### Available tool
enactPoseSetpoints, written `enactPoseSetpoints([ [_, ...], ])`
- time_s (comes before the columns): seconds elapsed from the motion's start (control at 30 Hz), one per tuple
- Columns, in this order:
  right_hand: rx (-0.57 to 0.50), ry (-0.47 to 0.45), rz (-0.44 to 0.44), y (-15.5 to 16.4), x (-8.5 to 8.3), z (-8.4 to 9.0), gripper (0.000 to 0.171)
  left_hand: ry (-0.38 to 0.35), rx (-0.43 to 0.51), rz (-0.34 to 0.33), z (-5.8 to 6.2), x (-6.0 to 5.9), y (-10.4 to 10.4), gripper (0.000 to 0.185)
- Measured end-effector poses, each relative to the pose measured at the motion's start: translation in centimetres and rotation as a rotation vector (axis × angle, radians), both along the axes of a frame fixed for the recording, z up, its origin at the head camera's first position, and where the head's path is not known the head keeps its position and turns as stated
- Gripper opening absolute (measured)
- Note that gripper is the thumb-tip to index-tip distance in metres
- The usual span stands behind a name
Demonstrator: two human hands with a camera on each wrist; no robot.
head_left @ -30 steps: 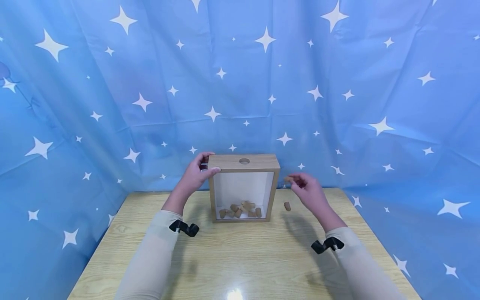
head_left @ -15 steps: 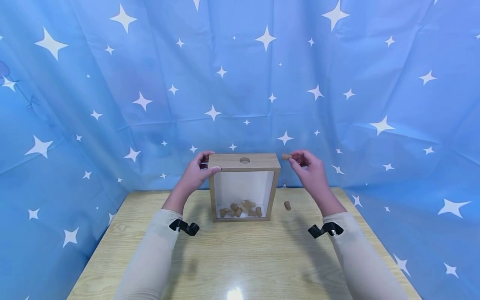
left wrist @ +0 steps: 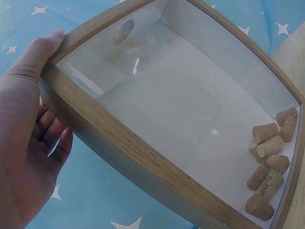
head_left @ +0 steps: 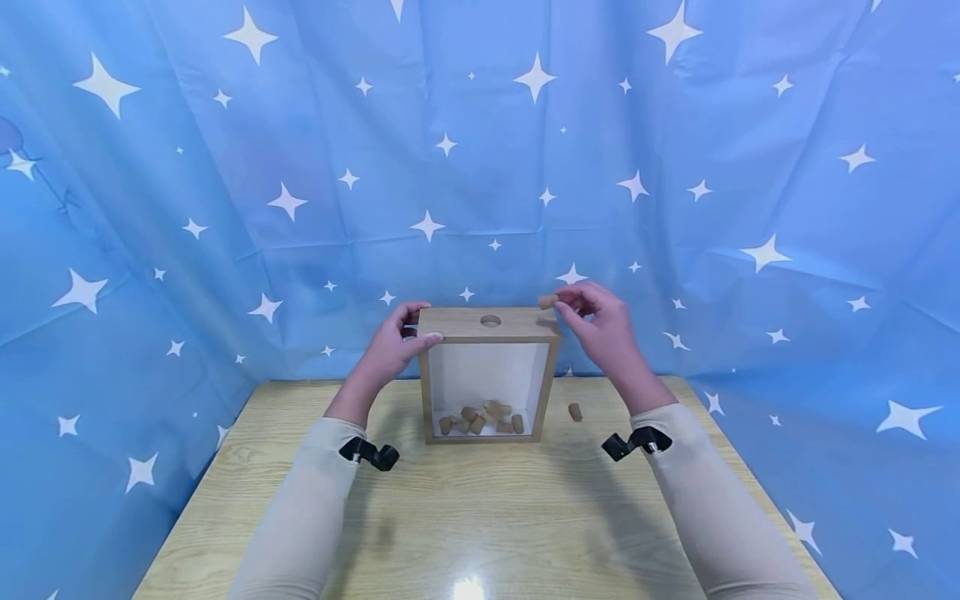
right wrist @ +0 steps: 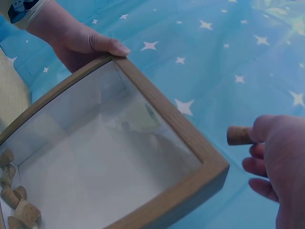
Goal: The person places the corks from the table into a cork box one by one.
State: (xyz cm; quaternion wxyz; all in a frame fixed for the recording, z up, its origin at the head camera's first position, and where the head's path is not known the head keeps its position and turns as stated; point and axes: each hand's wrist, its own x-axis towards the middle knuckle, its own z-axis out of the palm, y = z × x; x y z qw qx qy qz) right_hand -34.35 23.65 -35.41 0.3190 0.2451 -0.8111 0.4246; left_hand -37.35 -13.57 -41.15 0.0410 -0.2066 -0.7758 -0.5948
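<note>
A wooden box frame (head_left: 488, 325) with a clear front stands upright on the table; its top has a round hole (head_left: 491, 320). Several corks (head_left: 480, 419) lie at its bottom, also seen in the left wrist view (left wrist: 269, 162). My left hand (head_left: 396, 346) grips the frame's top left corner (left wrist: 52, 62), thumb on the front edge. My right hand (head_left: 596, 321) pinches a cork (head_left: 548, 301) just above the frame's top right corner (right wrist: 209, 167); the cork (right wrist: 238, 135) sticks out from the fingertips.
One loose cork (head_left: 575, 411) lies on the wooden table (head_left: 465, 517) right of the frame. A blue star-patterned curtain (head_left: 225, 167) hangs close behind and around the table. Black clips sit on both sleeves.
My right hand has lifted the pinched cork from table height beside the frame up and leftward to just over its top right corner. The left hand and frame stay still.
</note>
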Motion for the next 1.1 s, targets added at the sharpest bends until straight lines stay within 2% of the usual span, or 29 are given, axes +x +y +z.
enactPoseSetpoints([
  [0.17,0.024,-0.007,0.042,-0.9,-0.1,0.6,0.018,0.001,-0.004,-0.001,0.2,0.2,0.0,0.067],
  [0.37,0.049,-0.071,0.112,-2.5,-0.3,1.3,0.021,0.015,-0.005,0.004,0.2,0.2,0.0,0.066],
  [0.6,0.149,-0.092,0.139,-4.4,-0.8,1.8,0.019,0.003,-0.004,0.006,0.2,0.1,0.1,0.067],
  [0.83,0.257,-0.155,0.168,-5.7,-1.2,2.3,0.017,0.006,0.0,0.004,0.1,0.0,0.1,0.066],
  [1.1,0.35,-0.174,0.188,-6.4,-1.6,2.1,0.017,0.012,0.002,-0.003,0.1,0.0,0.1,0.067],
])
